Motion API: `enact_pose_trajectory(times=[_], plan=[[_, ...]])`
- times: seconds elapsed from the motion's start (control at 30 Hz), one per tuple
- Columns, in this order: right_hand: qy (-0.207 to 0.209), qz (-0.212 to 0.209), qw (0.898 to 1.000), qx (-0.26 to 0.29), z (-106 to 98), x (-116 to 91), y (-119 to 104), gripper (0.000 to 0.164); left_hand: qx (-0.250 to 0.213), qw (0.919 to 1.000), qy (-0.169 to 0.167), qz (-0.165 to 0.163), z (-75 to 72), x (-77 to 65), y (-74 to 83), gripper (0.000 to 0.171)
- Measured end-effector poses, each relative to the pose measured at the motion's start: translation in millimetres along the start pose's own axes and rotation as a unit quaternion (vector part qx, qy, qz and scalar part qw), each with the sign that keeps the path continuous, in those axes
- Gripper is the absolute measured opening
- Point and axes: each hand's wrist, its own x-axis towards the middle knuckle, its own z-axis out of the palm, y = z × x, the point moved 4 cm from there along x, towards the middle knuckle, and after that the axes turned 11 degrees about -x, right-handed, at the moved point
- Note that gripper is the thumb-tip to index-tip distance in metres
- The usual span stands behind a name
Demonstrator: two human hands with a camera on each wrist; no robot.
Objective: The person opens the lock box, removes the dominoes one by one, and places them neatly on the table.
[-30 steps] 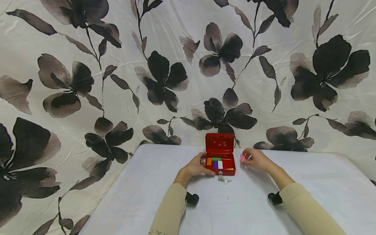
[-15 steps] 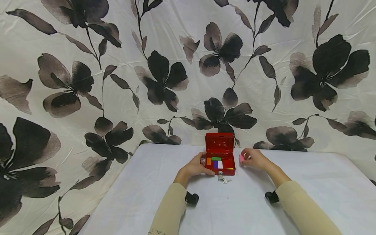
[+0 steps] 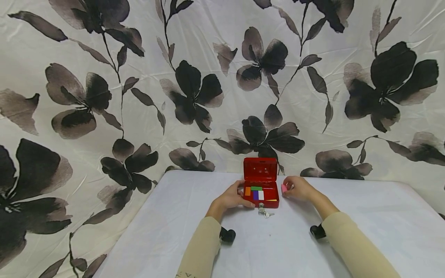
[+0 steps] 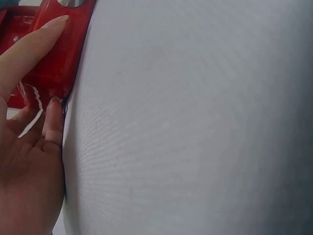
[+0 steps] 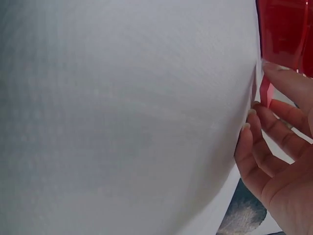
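A small red metal cash box (image 3: 273, 205) stands on the table, its lid (image 3: 260, 170) raised. Inside lie an orange block (image 3: 248, 191), a green block (image 3: 256, 188), a purple block (image 3: 255, 195), a white block (image 3: 261, 195) and a yellow piece (image 3: 272, 200). My left hand (image 3: 230, 195) grips the box's left front corner. In the left wrist view, the thumb lies on its front wall and fingers touch its side. Just right of the box, my right hand (image 3: 301, 188) pinches a pink block (image 3: 284, 188) between thumb and fingers, low over the table.
Keys (image 3: 267, 214) hang from the lock at the box's front. White cloth covers the table (image 3: 264, 251). Behind its far edge hangs a floral curtain (image 3: 208, 135). Black devices are strapped near both wrists.
My right hand has shifted slightly left with the pink block, closer to the box's right side. The left hand and the box have stayed in place.
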Motion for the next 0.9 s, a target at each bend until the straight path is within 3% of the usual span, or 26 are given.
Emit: enact_pose_trajectory(times=[0.43, 0.9], plan=[[-0.002, 0.008, 1.0, -0.006, 3.2, -3.3, 2.7, 0.027, -0.01, 0.9999, 0.0, -0.003, 0.8, 0.3, -0.9, 0.094], [-0.043, 0.036, 0.998, 0.007, 1.3, -2.6, 2.6, 0.033, -0.005, 1.0, 0.001, -0.002, 0.0, 0.0, 0.9, 0.096]])
